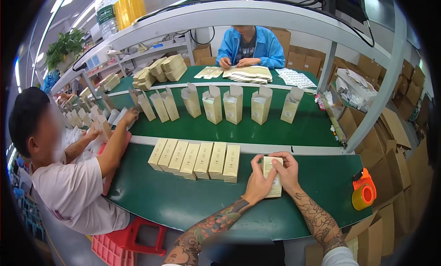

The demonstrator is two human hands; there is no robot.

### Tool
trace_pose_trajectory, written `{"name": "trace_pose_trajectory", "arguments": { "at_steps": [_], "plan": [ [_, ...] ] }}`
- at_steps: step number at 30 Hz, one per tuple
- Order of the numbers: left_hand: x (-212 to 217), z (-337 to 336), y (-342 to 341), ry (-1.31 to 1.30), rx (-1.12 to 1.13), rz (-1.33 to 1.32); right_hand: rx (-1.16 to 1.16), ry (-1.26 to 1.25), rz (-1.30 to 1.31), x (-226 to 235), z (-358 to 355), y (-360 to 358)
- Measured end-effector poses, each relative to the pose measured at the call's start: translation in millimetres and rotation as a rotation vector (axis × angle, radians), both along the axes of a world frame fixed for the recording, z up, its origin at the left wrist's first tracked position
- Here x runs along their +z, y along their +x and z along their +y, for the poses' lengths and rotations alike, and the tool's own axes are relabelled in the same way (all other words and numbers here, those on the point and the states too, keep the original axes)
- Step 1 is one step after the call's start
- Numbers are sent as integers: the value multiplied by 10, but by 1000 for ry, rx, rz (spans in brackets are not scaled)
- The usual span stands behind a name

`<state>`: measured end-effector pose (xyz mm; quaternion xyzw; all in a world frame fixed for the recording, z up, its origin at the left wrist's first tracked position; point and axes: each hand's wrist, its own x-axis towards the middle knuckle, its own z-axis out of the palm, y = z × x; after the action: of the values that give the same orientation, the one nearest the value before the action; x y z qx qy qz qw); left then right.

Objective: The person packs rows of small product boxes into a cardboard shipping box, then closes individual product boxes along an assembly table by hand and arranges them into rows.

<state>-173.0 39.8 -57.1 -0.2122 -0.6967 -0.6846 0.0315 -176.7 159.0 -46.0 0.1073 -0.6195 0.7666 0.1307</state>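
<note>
Both my hands are closed around a small cream cardboard box (pixel 274 188) with printed lines on its face, low over the green table's right half. My left hand (pixel 258 183) grips its left side, fingers over the top end. From the other side my right hand (pixel 288 170) holds it, the thumb lying across the front. To the left of my hands stands a row of several closed cream boxes (pixel 202 160), side by side. Beyond, on the green belt, several cream boxes (pixel 233 106) stand upright with their top flaps raised.
An orange tape dispenser (pixel 364 192) sits at the table's right end. At my left a co-worker (pixel 78 183) handles boxes; another person in blue (pixel 250 47) works across the belt among flat cartons (pixel 248 74). A white metal frame (pixel 376 96) rises on the right, beside brown cardboard boxes (pixel 381 174).
</note>
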Motion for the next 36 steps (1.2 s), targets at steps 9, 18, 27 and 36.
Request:
{"name": "trace_pose_trajectory", "arguments": {
  "at_steps": [9, 18, 27, 36],
  "plan": [
    [94, -134, -11, -53, -29, 38, -51, -156, -151, 63, -69, -25],
    [98, -103, -5, -92, -20, 126, 16, -71, -162, 91, -30, -23],
    [50, -127, -110, -53, -2, 95, -52, 109, 173, 64, -109, -132],
    [133, -119, -128, -255, 85, 220, -328, 454, 444, -7, 34, -272]
  ]
}}
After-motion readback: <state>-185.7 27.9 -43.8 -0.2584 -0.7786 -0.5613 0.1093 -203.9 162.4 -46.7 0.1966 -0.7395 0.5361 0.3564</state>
